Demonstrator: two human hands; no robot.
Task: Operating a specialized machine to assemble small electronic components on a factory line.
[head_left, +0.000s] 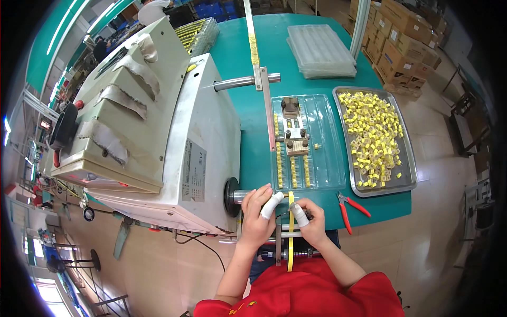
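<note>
My left hand [257,219] is closed at the end of the machine's metal spindle [240,196], a white cot on one finger. What its fingertips grip is hidden. Close by on the right, my right hand [312,224] is pinched closed beside a narrow yellow tape [290,240], also with a white finger cot. Whatever lies between its fingers is too small to make out. The tape runs up from in front of my red shirt and passes between my hands. Red-handled cutters [347,211] lie on the table to the right, apart from my hand.
A large white machine [203,142] fills the left side. Beyond my hands, a clear plastic tray [330,158] holds rows of yellow parts, with a metal fixture [293,129] over it. A metal tray [410,182] of loose yellow pieces is at right; stacked clear trays [321,47] stand behind.
</note>
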